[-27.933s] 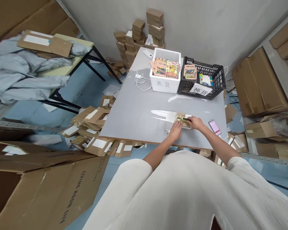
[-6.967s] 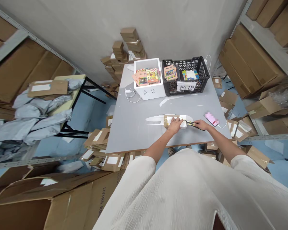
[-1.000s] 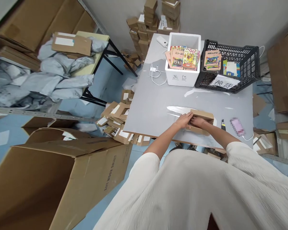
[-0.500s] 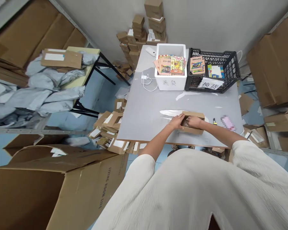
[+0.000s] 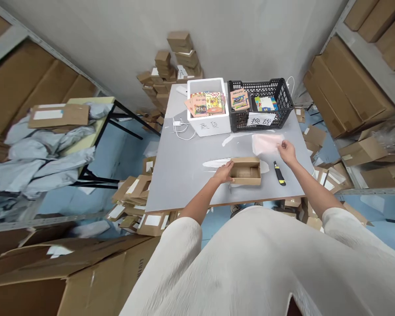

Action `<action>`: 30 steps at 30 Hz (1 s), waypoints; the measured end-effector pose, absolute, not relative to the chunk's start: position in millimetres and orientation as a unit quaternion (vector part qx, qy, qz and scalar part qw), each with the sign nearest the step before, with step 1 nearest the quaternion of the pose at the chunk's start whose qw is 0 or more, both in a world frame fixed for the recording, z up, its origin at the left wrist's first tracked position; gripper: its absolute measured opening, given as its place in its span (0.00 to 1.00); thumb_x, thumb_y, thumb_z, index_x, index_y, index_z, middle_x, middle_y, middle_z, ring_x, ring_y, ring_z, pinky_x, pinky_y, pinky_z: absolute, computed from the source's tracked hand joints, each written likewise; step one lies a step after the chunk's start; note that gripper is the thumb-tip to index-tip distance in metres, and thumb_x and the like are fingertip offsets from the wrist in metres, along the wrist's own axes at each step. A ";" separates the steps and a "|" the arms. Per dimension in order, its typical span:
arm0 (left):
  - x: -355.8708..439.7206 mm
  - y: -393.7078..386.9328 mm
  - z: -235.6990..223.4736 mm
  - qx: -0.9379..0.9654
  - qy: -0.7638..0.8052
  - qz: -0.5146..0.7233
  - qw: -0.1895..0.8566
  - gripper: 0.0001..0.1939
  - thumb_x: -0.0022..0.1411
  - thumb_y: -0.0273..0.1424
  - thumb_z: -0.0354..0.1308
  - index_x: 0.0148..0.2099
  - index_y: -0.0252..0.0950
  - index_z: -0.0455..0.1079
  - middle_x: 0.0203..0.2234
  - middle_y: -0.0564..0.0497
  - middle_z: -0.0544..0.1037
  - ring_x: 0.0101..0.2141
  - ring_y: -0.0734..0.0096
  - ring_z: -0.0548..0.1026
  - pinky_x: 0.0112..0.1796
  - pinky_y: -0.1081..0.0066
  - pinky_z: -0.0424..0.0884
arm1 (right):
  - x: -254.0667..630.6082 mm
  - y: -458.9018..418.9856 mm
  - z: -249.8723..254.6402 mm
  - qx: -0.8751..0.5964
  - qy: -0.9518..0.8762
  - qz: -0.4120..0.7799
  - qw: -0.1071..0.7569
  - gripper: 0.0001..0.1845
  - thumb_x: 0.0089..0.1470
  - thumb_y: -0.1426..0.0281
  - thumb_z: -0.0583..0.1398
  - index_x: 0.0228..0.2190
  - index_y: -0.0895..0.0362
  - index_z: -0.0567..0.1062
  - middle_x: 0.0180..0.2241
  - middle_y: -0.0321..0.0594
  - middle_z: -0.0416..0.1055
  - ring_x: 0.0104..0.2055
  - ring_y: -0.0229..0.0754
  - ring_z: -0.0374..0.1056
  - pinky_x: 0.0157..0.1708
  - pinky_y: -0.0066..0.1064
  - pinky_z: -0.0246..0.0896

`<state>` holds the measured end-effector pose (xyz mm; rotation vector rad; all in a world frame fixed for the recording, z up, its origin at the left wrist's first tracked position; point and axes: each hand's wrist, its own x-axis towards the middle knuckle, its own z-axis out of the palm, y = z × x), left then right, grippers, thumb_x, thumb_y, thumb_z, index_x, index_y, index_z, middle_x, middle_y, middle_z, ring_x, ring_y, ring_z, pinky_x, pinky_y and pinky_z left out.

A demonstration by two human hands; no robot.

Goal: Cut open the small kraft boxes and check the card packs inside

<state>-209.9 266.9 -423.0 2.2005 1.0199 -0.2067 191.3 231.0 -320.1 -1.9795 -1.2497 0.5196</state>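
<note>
An open cardboard box (image 5: 255, 181) lies near the front of the grey table (image 5: 181, 175), with nothing visible inside. My left hand (image 5: 224, 172) grips its left end, thumb and fingers over the wall. Up and to the right, my right hand (image 5: 286, 152) pinches the edge of a pale pink packet in a clear wrapper (image 5: 266, 144); its exact kind is unclear. A black and yellow utility knife (image 5: 279, 174) rests right of the box, below my right hand.
At the table's back stand a white foam box (image 5: 213, 128) of booklets and a black plastic crate (image 5: 285, 105). A white charger with cable (image 5: 177, 124) lies at left. Cardboard boxes (image 5: 154, 218) crowd the floor; grey parcels (image 5: 52, 162) fill a side table.
My right hand has come out of the cardboard box and moved right, now holding the pink packet. My left hand stays on the box. The whole view has shifted.
</note>
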 end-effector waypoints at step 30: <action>-195.5 257.7 -394.5 0.824 0.459 -0.127 0.306 0.62 0.54 0.41 0.76 0.82 0.51 0.45 0.81 0.38 0.47 0.74 0.32 0.59 0.67 0.44 0.60 | 175.1 150.0 -396.1 -0.857 -0.457 0.210 0.114 0.14 0.59 0.67 0.63 0.47 0.57 0.79 0.54 0.58 0.75 0.49 0.56 0.77 0.45 0.41 0.73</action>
